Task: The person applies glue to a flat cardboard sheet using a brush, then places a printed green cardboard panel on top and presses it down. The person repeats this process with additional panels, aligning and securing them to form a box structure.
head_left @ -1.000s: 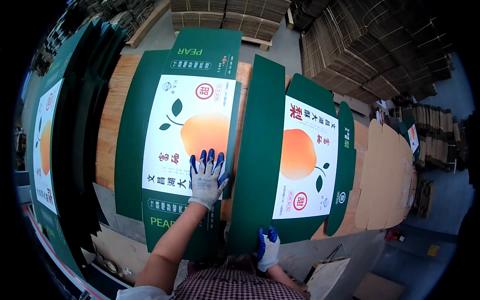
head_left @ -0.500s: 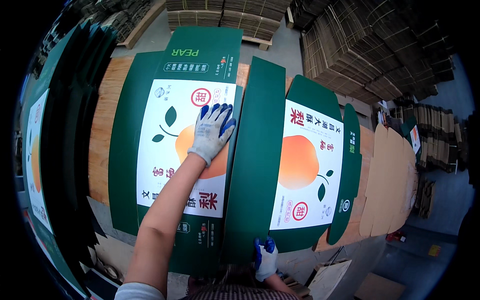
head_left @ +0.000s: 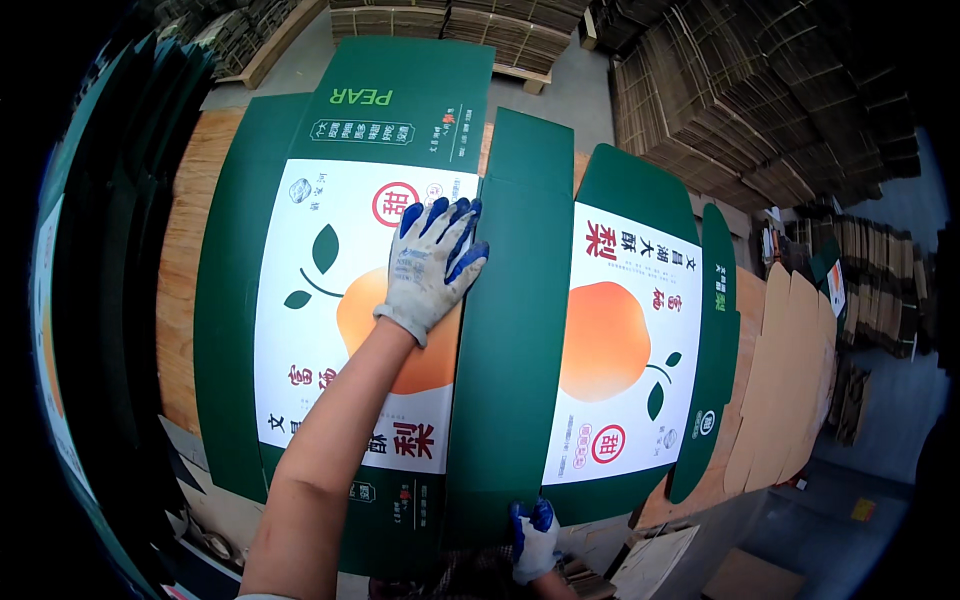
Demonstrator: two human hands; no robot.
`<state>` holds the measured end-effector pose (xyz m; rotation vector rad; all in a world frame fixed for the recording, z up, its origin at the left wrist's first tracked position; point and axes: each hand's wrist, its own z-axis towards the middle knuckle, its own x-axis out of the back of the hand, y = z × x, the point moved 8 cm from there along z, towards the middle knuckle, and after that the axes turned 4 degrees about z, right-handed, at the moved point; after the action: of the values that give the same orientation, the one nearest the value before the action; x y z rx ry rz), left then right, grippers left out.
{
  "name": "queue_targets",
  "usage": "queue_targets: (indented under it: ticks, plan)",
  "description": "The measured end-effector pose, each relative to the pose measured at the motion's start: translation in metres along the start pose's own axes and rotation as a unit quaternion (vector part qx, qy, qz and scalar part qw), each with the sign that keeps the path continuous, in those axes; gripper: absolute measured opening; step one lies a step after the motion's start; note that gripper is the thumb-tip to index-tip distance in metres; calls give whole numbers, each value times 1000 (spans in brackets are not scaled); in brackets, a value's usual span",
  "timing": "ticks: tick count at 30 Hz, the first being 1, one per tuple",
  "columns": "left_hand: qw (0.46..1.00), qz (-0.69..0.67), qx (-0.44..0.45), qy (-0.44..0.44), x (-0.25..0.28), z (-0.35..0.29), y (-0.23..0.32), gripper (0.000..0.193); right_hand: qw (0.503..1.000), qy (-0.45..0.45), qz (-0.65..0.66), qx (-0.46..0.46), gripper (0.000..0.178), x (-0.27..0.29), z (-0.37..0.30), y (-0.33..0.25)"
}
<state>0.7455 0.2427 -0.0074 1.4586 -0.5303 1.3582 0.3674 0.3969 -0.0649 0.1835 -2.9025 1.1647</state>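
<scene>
Lying on the wooden table [head_left: 178, 280], the left carton blank [head_left: 330, 270] sat close beside the right blank [head_left: 600, 335]. The left hand [head_left: 430, 265] rested spread on the first, the right hand [head_left: 535, 540] curled at the second's near edge, its grip unclear; neat alignment probably called for flat, even pressure and parallel edges.

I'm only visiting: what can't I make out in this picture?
All in the head view:
Part of the left pear print: covered by the left hand and forearm.
Whether the right hand grips the right printed sheet: the hand itself hides the contact.
The far-left green stack: its outer side is lost at the dark fisheye rim.
</scene>
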Motion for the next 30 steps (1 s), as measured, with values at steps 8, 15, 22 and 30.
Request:
queue_targets:
  ticks: [8,15,22,30]
  plan:
    - [999,10,-26,19,2,0,7,50,999,1,-45,-20,15,13,5,9]
    - [999,38,-15,-31,-5,0,7,50,999,-2,-28,-34,16,8,3,4]
    - [998,48,-18,-47,-3,2,10,49,998,-4,-60,-13,14,9,6,3]
    - [997,54,-7,-57,-6,2,7,49,999,4,-44,-26,13,9,9,7]
